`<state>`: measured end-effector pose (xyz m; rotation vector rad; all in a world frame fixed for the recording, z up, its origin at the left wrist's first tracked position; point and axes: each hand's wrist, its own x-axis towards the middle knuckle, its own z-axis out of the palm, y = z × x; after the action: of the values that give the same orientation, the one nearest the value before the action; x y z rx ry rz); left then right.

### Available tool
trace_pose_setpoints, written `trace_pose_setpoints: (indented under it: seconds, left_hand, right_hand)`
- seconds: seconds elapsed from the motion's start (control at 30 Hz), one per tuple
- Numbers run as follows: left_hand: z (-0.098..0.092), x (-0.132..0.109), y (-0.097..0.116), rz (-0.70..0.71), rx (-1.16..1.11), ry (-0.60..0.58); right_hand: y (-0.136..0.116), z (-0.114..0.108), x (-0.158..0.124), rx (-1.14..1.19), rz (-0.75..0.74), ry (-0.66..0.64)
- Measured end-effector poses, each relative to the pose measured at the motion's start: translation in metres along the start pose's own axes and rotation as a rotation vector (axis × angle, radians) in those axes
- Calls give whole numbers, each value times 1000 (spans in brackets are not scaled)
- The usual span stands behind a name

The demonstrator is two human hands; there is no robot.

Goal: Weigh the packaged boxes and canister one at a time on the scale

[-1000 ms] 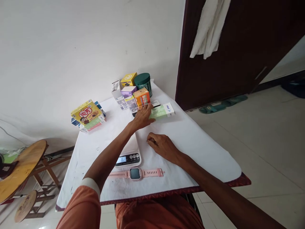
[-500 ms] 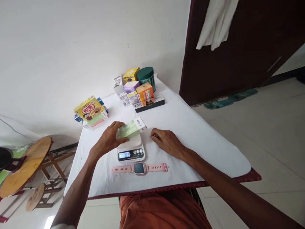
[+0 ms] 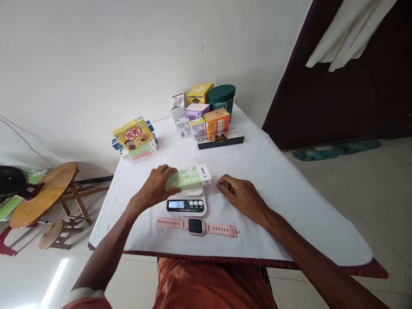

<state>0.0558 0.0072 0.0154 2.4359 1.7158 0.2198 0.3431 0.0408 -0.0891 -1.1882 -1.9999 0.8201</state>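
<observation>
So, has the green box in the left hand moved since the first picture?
Yes: from beside the black box, the green box has come left and nearer, over the scale.

The box (image 3: 183,180) I grip is pale green with lighter streaks, its end white, marked blue; the scale (image 3: 195,192) is white with a black panel (image 3: 187,208), the watch (image 3: 196,226) pink and dark-faced, the cloth (image 3: 283,201) white, my sleeve (image 3: 86,303) orange, pale-cuffed.
</observation>
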Motion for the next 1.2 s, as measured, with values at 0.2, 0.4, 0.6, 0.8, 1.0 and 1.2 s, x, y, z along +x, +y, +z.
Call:
trace_pose_setpoints:
  seconds: [0.2,0.4,0.6,0.8,1.0,1.2]
  left_hand:
    - [-16,-10,-40,-96,38,251]
    - [-18,7,-116,-388,252,205]
    - [5,24,-155,-471,298,199]
    - [19,23,-162,-403,319,337]
    - [18,28,-144,-351,297,363]
    - [11,74,-72,-72,147,368]
  right_hand:
    - [3,1,0,13,-11,-12]
    - [2,1,1,-12,-47,10]
    - [1,1,0,-12,-51,14]
    - [0,1,-1,-17,-40,22]
    - [0,1,0,-37,-44,23]
    - [0,0,1,-32,-15,10]
